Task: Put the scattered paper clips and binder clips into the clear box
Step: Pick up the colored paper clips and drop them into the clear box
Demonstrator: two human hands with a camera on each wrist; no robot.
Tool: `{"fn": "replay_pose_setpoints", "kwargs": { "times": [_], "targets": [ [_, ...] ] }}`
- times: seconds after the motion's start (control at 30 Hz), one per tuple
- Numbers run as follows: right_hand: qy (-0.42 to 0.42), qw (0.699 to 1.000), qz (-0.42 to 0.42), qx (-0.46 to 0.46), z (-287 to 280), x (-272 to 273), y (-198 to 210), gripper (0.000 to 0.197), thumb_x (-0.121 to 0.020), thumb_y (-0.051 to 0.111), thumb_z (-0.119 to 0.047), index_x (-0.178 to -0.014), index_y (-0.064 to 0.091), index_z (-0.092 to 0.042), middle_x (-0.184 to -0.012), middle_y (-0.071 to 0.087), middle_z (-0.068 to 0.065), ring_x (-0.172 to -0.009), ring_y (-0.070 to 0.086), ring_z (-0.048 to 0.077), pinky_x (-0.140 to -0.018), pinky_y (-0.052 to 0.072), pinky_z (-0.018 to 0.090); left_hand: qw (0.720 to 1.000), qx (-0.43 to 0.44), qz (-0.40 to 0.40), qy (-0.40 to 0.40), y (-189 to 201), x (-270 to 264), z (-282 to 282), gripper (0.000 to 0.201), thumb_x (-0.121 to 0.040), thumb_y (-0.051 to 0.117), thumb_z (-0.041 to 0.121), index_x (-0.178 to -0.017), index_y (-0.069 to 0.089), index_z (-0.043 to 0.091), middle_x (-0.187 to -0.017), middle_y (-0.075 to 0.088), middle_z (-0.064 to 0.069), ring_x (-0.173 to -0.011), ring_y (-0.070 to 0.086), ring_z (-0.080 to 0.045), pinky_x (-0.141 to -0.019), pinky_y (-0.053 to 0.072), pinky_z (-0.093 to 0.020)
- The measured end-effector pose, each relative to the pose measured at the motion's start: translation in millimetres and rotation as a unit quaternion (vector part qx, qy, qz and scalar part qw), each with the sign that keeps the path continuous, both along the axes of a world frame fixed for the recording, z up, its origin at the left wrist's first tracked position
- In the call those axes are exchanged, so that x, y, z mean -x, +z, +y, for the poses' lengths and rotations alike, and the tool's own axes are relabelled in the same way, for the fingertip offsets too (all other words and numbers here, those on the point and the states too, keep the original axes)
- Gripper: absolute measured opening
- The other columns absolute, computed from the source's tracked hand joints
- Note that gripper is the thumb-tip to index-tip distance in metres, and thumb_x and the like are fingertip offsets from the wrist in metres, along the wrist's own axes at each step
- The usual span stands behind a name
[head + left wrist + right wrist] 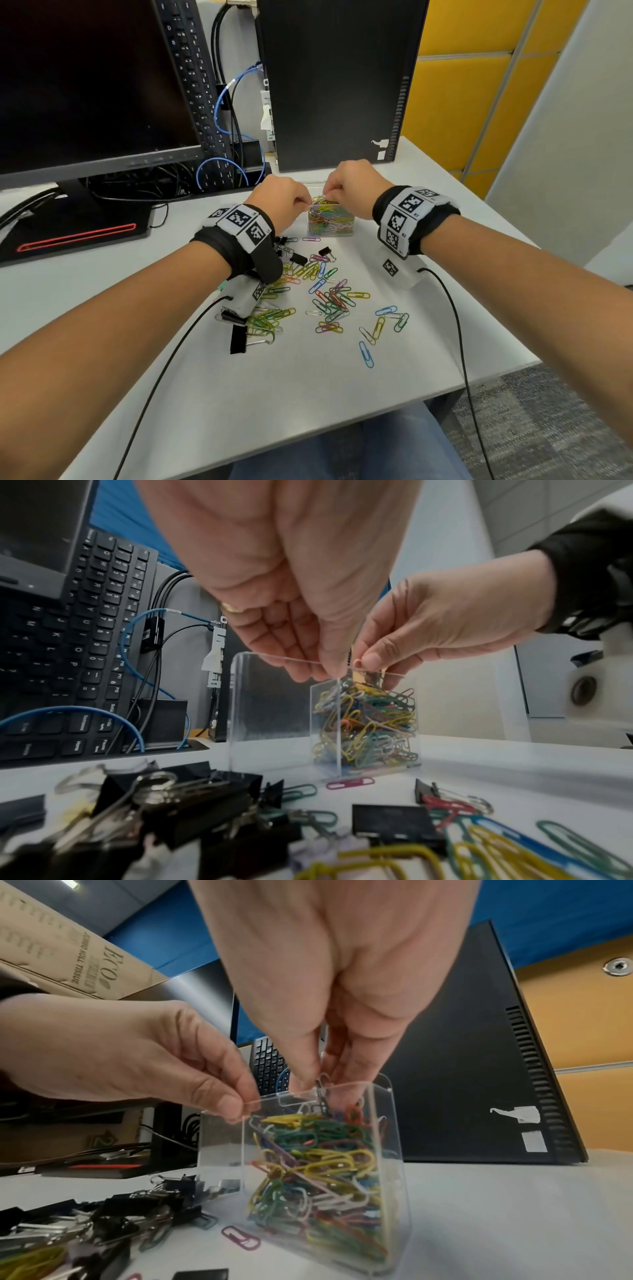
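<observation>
The clear box [347,233] stands upright on the white table, nearly full of coloured paper clips. My left hand [306,204] pinches the top corner of its wall [245,1110] between thumb and forefinger. My right hand [318,1088] hovers over the box's mouth and pinches a paper clip [322,1096] whose lower end dips inside. Its clear lid flap [270,710] stands open on the left. Loose paper clips [329,298] lie scattered nearer to me. Black binder clips [238,339] lie at the left of the pile, partly under my left wrist.
A pink paper clip [311,239] lies just in front of the box. Behind it stands a black computer tower [335,78], with a monitor [85,85], an upright keyboard [195,85] and blue cables [222,168] to the left. The table's front edge [445,387] is near.
</observation>
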State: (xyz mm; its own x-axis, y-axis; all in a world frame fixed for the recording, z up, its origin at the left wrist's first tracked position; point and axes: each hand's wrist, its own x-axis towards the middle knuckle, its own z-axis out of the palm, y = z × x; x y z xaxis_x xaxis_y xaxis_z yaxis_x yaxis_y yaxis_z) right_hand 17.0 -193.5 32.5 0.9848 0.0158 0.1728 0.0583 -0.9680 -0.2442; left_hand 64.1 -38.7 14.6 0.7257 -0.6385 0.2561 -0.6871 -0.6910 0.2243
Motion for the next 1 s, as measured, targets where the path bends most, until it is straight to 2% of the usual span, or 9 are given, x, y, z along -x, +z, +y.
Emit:
{"fn": "replay_pose_setpoints", "kwargs": {
  "times": [0.1,0.17,0.3,0.43,0.57,0.7,0.83,0.93,1.0],
  "targets": [
    [0.018,0.999,0.023,0.026,0.9,0.8,-1.6,0.03,-0.096,0.045,-0.011,-0.114,0.068,-0.011,-0.12,0.066,0.006,-0.111,0.059,0.024,-0.097,0.044,0.03,1.0,0.002,0.0,0.007,0.3,0.9,1.2,0.025,-0.093,0.051,0.016,-0.107,0.071,0.014,-0.107,0.072,-0.006,-0.098,0.064,-0.022,-0.093,0.049,-0.031],
    [0.011,1.0,0.024,-0.003,-0.2,1.9,-2.8,0.032,-0.094,0.045,-0.01,-0.121,0.062,-0.012,-0.121,0.064,0.006,-0.111,0.059,0.023,-0.093,0.044,0.028,1.0,0.003,-0.002,0.011,0.8,1.7,1.7,0.025,-0.093,0.05,0.014,-0.107,0.071,0.014,-0.108,0.071,-0.006,-0.099,0.064,-0.022,-0.093,0.049,-0.031],
    [-0.013,0.996,-0.004,-0.093,-2.4,1.1,-4.5,0.031,-0.087,0.049,-0.002,-0.114,0.057,-0.015,-0.103,0.06,0.002,-0.098,0.059,0.021,-0.088,0.052,0.032,1.0,-0.002,-0.001,0.012,2.2,2.9,2.7,0.027,-0.094,0.048,0.013,-0.109,0.07,0.015,-0.11,0.07,-0.005,-0.101,0.063,-0.022,-0.093,0.049,-0.032],
    [-0.004,0.999,-0.026,-0.04,-1.6,-1.5,-0.9,0.023,-0.089,0.051,-0.002,-0.097,0.069,-0.013,-0.098,0.067,0.002,-0.097,0.063,0.023,-0.09,0.052,0.033,1.0,-0.013,-0.002,0.014,4.2,5.1,2.1,0.027,-0.094,0.047,0.014,-0.109,0.07,0.016,-0.11,0.07,-0.006,-0.1,0.063,-0.022,-0.091,0.049,-0.03],
    [0.016,1.0,0.006,-0.005,2.5,5.2,1.5,0.031,-0.091,0.043,-0.009,-0.105,0.072,-0.012,-0.111,0.069,0.004,-0.103,0.062,0.022,-0.092,0.049,0.03,0.999,-0.013,0.0,0.031,4.3,6.3,3.1,0.027,-0.094,0.047,0.016,-0.108,0.069,0.017,-0.106,0.07,-0.005,-0.098,0.063,-0.022,-0.088,0.049,-0.031],
    [0.007,0.997,0.067,0.026,3.6,8.9,3.3,0.034,-0.093,0.04,-0.014,-0.11,0.07,-0.014,-0.118,0.067,0.005,-0.106,0.06,0.025,-0.094,0.049,0.033,0.999,-0.017,0.003,0.036,5.5,7.9,3.1,0.027,-0.094,0.046,0.016,-0.108,0.069,0.016,-0.107,0.07,-0.005,-0.099,0.063,-0.023,-0.089,0.048,-0.031],
    [-0.012,0.988,0.115,0.099,7.5,16.8,7.4,0.034,-0.093,0.039,-0.017,-0.114,0.067,-0.017,-0.115,0.063,0.008,-0.1,0.055,0.026,-0.083,0.042,0.033,0.998,-0.048,0.02,0.029,6.9,9.2,6.3,0.031,-0.097,0.043,0.016,-0.118,0.065,0.016,-0.119,0.066,-0.006,-0.11,0.06,-0.025,-0.098,0.047,-0.034],
    [-0.015,0.994,0.067,0.085,10.5,28.7,9.4,0.034,-0.093,0.041,-0.016,-0.119,0.062,-0.015,-0.118,0.058,0.012,-0.108,0.054,0.031,-0.091,0.045,0.039,0.995,-0.085,0.038,0.026,7.5,13.8,12.3,0.035,-0.098,0.042,0.017,-0.13,0.056,0.019,-0.132,0.058,-0.008,-0.122,0.052,-0.026,-0.103,0.043,-0.035],
    [-0.004,0.998,0.042,0.051,12.8,38.6,9.3,0.031,-0.093,0.042,-0.015,-0.115,0.064,-0.012,-0.115,0.06,0.013,-0.106,0.056,0.031,-0.091,0.048,0.037,0.993,-0.109,0.05,0.023,7.7,19.6,17.6,0.04,-0.098,0.042,0.021,-0.137,0.047,0.021,-0.14,0.051,-0.007,-0.128,0.047,-0.027,-0.106,0.039,-0.036]
  ]
}}
